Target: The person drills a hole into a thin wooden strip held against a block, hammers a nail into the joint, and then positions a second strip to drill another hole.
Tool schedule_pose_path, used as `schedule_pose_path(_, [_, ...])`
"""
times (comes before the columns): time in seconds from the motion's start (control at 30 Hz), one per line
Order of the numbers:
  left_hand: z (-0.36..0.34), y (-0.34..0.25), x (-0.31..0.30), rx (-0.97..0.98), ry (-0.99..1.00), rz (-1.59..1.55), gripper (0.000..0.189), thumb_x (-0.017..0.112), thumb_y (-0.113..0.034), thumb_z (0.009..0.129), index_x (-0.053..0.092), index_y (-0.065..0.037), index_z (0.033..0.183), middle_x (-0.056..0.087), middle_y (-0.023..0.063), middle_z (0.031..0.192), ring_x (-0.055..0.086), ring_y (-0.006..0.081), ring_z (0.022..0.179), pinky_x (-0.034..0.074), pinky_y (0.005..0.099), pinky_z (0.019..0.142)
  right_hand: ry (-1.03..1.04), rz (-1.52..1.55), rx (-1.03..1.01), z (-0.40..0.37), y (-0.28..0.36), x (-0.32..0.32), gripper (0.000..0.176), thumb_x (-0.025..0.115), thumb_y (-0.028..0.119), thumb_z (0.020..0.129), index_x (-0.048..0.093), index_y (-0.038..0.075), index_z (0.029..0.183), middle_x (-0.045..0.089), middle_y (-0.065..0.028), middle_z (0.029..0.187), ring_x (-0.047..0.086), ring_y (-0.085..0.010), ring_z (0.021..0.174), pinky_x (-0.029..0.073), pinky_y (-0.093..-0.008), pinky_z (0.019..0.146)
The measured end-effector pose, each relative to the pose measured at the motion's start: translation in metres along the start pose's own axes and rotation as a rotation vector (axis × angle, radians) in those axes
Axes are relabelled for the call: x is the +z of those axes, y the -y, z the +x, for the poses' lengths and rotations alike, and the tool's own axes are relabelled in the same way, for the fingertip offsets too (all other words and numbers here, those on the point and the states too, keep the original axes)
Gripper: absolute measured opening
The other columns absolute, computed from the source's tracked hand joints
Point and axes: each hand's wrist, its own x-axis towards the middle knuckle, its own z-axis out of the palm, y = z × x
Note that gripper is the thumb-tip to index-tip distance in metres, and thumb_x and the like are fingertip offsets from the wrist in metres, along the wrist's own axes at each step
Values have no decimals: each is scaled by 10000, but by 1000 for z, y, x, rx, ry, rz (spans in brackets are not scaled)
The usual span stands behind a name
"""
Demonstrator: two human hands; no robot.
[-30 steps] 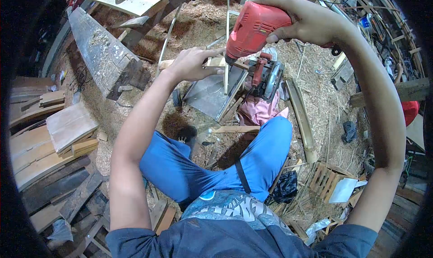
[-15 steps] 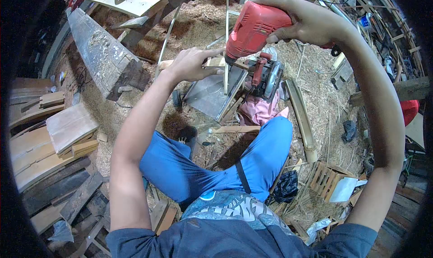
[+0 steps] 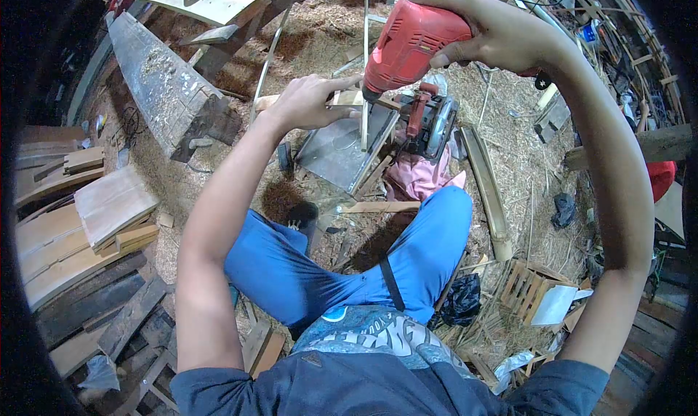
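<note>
Sawdust floor [image 3: 320, 31], stacked planks [image 3: 109, 212]; right hand [image 3: 509, 34] fingers [image 3: 454, 53] clenched on red drill [image 3: 411, 45], left hand [image 3: 305, 102] grasping wood strip [image 3: 350, 99].

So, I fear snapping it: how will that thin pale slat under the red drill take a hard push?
The slat looks long and very thin, so it probably bows easily. It seems light, so it may skid unless the left hand beside the drill steadies it. Thin wood like this might split.
</note>
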Motion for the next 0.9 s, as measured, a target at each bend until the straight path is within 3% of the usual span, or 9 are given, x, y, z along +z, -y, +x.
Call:
schedule_pose_path(0.17, [-1, -5, -4, -8, 13, 13, 694, 751, -510, 855, 521, -373, 1495, 729, 200, 915, 692, 420, 887, 536, 532, 768, 12, -14, 15, -2, 3, -2, 704, 789, 266, 918, 453, 61, 1502, 689, -169, 1253, 658, -259, 1143, 501, -397, 989])
schedule_pose_path(0.33, [0, 1, 1, -1, -7, 35, 694, 750, -512, 854, 523, -373, 1494, 729, 192, 899, 695, 415, 883, 539, 531, 768, -18, 67, -113, 2, -11, 3, 697, 790, 267, 916, 463, 56, 1494, 685, -171, 1260, 652, -260, 1156, 495, -398, 1001])
schedule_pose_path(0.63, [3, 7, 8, 42, -41, 42, 699, 746, -532, 852, 520, -379, 1496, 728, 184, 877, 697, 413, 878, 544, 522, 775, 32, 21, 6, -2, 5, -3, 709, 793, 276, 915, 457, 62, 1500, 684, -170, 1263, 654, -264, 1153, 494, -405, 994])
schedule_pose_path(0.9, [2, 3, 4, 7, 7, 33, 731, 736, -575, 858, 485, -388, 1519, 725, 175, 840, 708, 394, 855, 545, 513, 770, 9, 36, -31, -1, -1, 1, 704, 793, 267, 911, 459, 68, 1498, 682, -169, 1267, 651, -270, 1164, 490, -412, 1002])
